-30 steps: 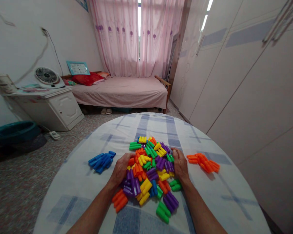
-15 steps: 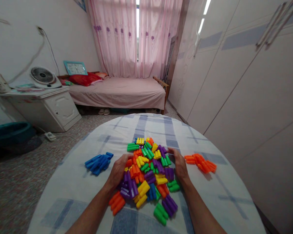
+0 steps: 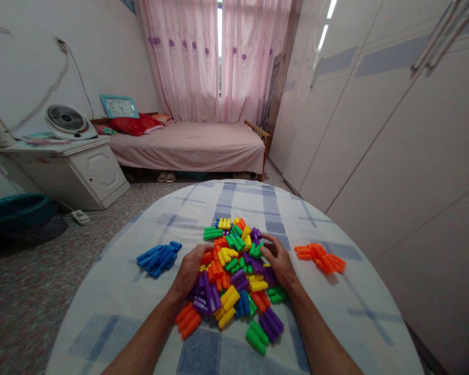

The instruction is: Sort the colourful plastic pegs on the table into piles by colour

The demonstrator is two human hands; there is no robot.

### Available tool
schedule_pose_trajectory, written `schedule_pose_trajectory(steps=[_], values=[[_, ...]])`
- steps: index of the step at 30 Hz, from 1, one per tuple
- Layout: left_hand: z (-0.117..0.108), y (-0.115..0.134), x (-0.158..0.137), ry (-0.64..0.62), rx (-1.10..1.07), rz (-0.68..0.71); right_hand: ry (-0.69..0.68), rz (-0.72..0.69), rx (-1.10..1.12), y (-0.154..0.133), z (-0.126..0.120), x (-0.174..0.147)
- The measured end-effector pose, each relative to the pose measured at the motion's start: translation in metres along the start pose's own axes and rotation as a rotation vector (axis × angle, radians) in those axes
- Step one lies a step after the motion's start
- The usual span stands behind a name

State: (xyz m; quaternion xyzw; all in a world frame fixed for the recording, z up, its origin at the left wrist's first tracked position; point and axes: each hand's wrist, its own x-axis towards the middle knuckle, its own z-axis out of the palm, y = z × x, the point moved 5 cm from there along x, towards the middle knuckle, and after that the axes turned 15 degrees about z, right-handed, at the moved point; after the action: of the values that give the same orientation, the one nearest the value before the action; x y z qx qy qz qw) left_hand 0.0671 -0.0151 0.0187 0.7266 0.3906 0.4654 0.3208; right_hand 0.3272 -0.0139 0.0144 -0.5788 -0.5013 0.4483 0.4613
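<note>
A heap of plastic building pieces, each made of joined tubes, lies between my hands in yellow, green, orange, purple and blue. My left hand [image 3: 190, 268] curves along the heap's left side, fingertips at an orange piece [image 3: 207, 258]. My right hand [image 3: 280, 263] reaches over the right side, its thumb and fingers apart beside a green piece [image 3: 255, 250]. Purple pieces [image 3: 208, 294] and a yellow piece [image 3: 230, 298] sit at the heap's front. Apart from it, a cluster of blue pieces [image 3: 159, 259] lies to the left and orange pieces [image 3: 321, 258] to the right.
The round table [image 3: 113, 291] wears a white and blue checked cloth. Beyond it stand a bed [image 3: 195, 143], a white cabinet [image 3: 97, 174] with a fan [image 3: 67, 121], and a teal basin [image 3: 17, 211]. A tall wardrobe [image 3: 394, 172] runs along the right.
My right hand has shifted left over the heap's edge, its thumb and fingers now at the green piece. My left hand has stayed nearly in place.
</note>
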Motion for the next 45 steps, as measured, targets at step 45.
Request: schedule_pose_trajectory(steps=[45], values=[[0.000, 0.005, 0.001, 0.010, 0.013, -0.004, 0.092, -0.061, -0.254, -0.003, 0.003, 0.005]])
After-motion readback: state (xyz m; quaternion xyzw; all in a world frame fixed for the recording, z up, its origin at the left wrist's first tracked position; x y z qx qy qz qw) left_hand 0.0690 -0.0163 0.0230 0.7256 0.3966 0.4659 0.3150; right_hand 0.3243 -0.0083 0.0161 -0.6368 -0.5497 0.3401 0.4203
